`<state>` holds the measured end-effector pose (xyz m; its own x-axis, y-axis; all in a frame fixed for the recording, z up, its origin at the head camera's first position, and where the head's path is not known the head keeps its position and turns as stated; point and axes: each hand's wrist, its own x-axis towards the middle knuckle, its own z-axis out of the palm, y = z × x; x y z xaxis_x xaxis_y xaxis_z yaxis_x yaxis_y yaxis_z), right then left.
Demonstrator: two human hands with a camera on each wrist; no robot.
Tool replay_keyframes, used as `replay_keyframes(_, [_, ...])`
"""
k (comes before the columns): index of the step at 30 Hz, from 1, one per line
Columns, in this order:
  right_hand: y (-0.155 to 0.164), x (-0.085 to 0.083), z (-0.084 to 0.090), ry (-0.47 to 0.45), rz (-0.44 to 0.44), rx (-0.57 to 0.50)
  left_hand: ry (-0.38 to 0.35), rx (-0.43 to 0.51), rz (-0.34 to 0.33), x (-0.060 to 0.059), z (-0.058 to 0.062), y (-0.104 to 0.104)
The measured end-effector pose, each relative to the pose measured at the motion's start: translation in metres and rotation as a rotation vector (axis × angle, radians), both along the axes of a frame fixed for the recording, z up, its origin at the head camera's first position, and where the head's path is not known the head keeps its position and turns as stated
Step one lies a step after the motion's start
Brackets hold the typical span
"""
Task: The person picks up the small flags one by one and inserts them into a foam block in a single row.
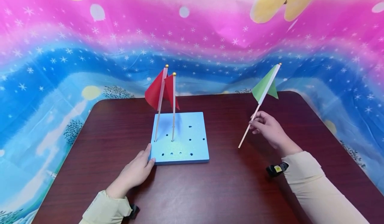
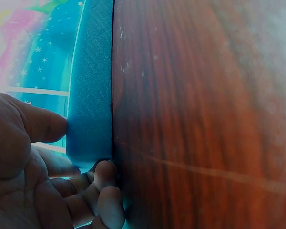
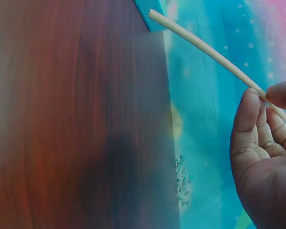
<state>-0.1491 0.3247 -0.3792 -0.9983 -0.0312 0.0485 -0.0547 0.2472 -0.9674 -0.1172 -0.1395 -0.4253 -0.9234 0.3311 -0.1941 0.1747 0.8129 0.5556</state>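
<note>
A flat light-blue board (image 1: 180,147) with several holes lies on the table. Two red flags (image 1: 154,92) on thin sticks stand upright in its left part, tilted slightly. My left hand (image 1: 136,169) grips the board's near left corner, thumb at the front edge and fingers along the left side. In the left wrist view, the board's side (image 2: 90,95) shows beside the thumb. To the right of the board, my right hand (image 1: 267,127) pinches the stick of a green flag (image 1: 265,85), held slanted above the table. The bare lower end of the stick (image 3: 205,47) projects past the fingertips.
The dark wood table (image 1: 228,190) has rounded far corners. A patterned pink and blue cloth (image 1: 198,50) hangs behind and around it. Each wrist carries a black strap-on camera, such as the one on the right wrist (image 1: 274,170).
</note>
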Motion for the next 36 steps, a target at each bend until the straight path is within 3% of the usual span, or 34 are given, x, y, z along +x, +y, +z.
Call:
replay_keyframes(19, [-0.067,-0.026,0.015,0.144,0.027,0.158,0.016,-0.002,-0.002,0.001,0.000,0.000])
replay_keyframes(29, [-0.096,-0.029,0.017,0.266,0.063,0.269,0.017,0.001,-0.008,0.001,0.000,0.001])
replay_keyframes(36, [-0.109,-0.029,0.019,0.275,0.081,0.290,0.020,0.007,-0.013,0.000,0.000,0.000])
